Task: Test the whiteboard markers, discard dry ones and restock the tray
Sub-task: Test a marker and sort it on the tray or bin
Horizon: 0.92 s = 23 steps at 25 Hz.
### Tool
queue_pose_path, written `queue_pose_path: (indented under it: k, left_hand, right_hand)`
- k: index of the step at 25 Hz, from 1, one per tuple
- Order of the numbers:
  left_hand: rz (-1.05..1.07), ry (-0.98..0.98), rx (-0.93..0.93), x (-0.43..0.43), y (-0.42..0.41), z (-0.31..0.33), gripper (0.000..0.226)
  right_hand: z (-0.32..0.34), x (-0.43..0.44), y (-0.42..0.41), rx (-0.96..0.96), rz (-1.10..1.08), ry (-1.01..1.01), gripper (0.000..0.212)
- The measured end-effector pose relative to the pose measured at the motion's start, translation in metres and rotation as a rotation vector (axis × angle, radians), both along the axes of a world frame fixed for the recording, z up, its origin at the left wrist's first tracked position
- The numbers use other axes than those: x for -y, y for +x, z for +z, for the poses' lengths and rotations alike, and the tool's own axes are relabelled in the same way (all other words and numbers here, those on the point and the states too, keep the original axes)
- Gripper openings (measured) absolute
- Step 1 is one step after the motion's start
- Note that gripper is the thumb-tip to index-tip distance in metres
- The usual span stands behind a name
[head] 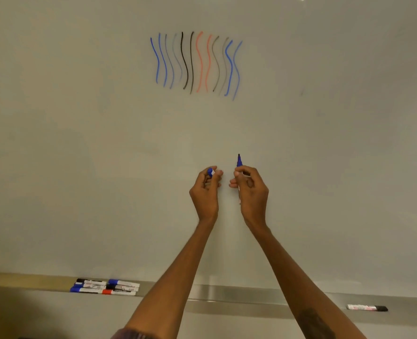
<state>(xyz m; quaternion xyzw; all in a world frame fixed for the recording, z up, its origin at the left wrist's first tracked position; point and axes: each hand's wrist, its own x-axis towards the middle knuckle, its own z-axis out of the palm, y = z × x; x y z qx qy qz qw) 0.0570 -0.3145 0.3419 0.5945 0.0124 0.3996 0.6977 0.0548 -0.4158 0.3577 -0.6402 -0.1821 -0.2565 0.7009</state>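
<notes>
Blue marker (239, 163) in right hand (251, 189), cap (210, 172) in left hand (206, 192); labels (126, 283) unreadable

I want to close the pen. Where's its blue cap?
Head view: the left hand holds the cap, just left of the pen in the right hand.

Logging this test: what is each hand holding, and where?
Right hand grips the uncapped blue whiteboard marker by its barrel, tip up; left hand pinches its blue cap.
</notes>
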Motion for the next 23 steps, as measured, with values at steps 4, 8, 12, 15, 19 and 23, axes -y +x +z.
queue_pose_path:
  k: [4,8,12,15,19,23]
  left_hand:
    - [0.175,0.245,0.164,-0.01,0.011,0.042,0.027]
    - [0.277,0.449,0.281,-0.014,0.029,0.073,0.035]
    - [0.315,0.632,0.394,-0.015,0.039,0.095,0.039]
    - [0.376,0.744,0.483,-0.02,0.046,0.109,0.044]
    - [0.389,0.884,0.487,-0.034,0.07,0.104,0.042]
    - [0.452,0.984,0.489,-0.042,0.086,0.098,0.04]
  right_hand:
    - [0.048,0.01,0.004,-0.027,0.209,0.235,0.025]
    - [0.076,0.018,0.006,-0.012,0.363,0.366,0.029]
    - [0.094,0.018,0.007,0.043,0.367,0.38,0.026]
    - [0.106,0.016,0.011,0.052,0.369,0.425,0.028]
    - [0.12,0.012,0.025,0.136,0.236,0.334,0.033]
    - [0.136,0.004,0.036,0.257,0.04,0.229,0.026]
